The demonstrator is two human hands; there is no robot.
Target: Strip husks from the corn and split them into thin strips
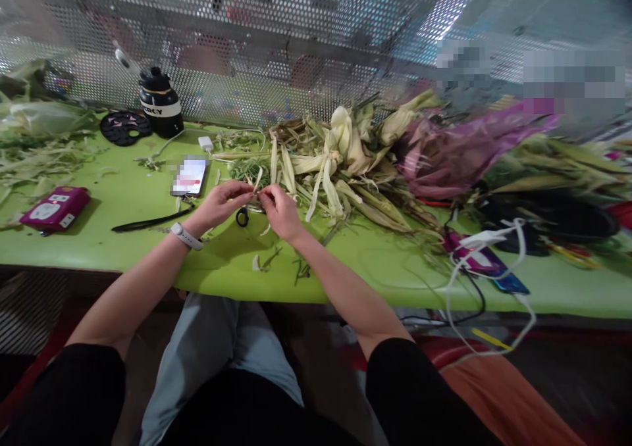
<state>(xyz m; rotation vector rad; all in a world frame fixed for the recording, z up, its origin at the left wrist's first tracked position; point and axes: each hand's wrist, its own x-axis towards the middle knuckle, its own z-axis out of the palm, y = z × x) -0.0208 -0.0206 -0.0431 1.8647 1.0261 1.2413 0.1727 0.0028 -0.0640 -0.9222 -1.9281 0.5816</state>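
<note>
In the head view my left hand (228, 199) and my right hand (279, 209) meet over the green table. Between their fingertips a thin pale strip of corn husk (259, 177) stands up, pinched from both sides. Just below them lies a black ring-shaped handle (241, 217), perhaps of scissors; the rest is hidden under my hands. Behind my fingers is a small heap of green shreds (249, 170). To the right of it spreads a large pile of corn husks (328, 163). A few husk scraps (266, 260) lie near the front edge.
Left of my hands are a phone (190, 175) with a black strap (151, 222), a magenta power socket box (56, 208) and a black bottle (160, 104). At right lie a pink plastic bag (444, 153) and white cables (451, 288). A perforated metal screen (276, 45) stands behind.
</note>
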